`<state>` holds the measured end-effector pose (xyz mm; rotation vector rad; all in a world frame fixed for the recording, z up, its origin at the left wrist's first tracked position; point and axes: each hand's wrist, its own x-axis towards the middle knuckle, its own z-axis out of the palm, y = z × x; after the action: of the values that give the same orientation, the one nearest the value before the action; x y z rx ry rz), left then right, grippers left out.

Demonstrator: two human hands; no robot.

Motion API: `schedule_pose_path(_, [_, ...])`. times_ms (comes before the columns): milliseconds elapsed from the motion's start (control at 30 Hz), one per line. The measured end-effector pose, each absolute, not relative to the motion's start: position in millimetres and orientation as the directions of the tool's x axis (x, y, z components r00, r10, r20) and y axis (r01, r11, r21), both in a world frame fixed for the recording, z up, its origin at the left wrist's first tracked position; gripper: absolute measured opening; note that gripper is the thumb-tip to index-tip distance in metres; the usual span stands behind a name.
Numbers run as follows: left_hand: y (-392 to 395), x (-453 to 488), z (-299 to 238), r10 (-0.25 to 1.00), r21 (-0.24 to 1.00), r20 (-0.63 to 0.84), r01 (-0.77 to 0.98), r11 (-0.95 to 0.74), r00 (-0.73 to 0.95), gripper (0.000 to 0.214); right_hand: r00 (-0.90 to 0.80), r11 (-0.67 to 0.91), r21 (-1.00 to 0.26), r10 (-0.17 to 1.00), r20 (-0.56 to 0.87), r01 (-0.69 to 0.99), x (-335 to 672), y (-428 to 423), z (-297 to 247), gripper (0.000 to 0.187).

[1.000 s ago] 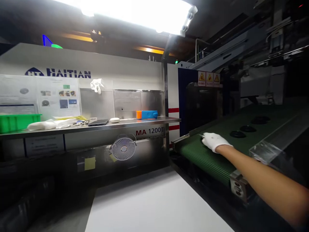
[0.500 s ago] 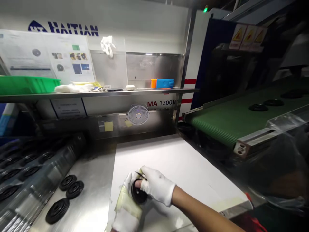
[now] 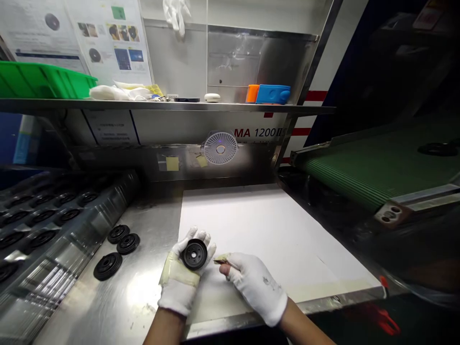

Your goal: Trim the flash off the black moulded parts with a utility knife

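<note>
In my gloved left hand (image 3: 178, 279) rests a round black grooved part (image 3: 194, 254), like a small pulley, its hollow face with a center hole turned up toward me. The fingers curl behind its rim. Just to the right, my gloved right hand (image 3: 254, 282) is closed in a pinch, with the bare thumb tip showing. Between its thumb and forefinger is a small thin blade-like piece (image 3: 217, 261), mostly hidden by the fingers. The two hands are apart, both above the white sheet (image 3: 273, 230).
Three similar black parts (image 3: 108, 266) lie on the steel table (image 3: 151, 225). Clear plastic trays (image 3: 82, 249) of such parts are stacked at left. A shelf (image 3: 223, 107) with a green bin (image 3: 46, 80) spans the back; a green conveyor (image 3: 352, 167) runs at right.
My right hand has drawn away to the right from the black part. My left hand has opened out under it, so its face shows. The camera view has tilted down.
</note>
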<state>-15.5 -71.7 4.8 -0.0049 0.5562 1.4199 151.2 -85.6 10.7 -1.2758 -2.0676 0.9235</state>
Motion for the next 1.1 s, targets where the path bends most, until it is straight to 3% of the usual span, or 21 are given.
schedule_pose_path(133, [-69,-7,3,0.942,0.381,-0.327,-0.901,0.206,0.077,0.005,-0.337,0.371,-0.621,0.925,0.177,0.691,141,-86,11,0.023])
schedule_pose_path(267, [-72,3,5,0.946,0.423,-0.323,-0.895,0.143,-0.002,0.008,-0.331,0.389,-0.569,0.921,0.207,0.725,137,-83,7,0.024])
schedule_pose_path(533, [-72,10,4,0.954,0.378,-0.298,-0.921,0.093,-0.026,0.009,-0.309,0.369,-0.516,0.929,0.202,0.773,135,-92,0,0.025])
schedule_pose_path(900, [-68,15,4,0.905,0.277,-0.412,-0.961,0.010,-0.109,0.010,-0.311,0.386,-0.530,0.922,0.230,0.755,123,-108,-8,0.027])
schedule_pose_path(1100, [-70,16,5,0.950,0.313,-0.298,-0.950,0.008,-0.090,0.009,-0.236,0.334,-0.523,0.940,0.248,0.784,129,-100,-2,0.029])
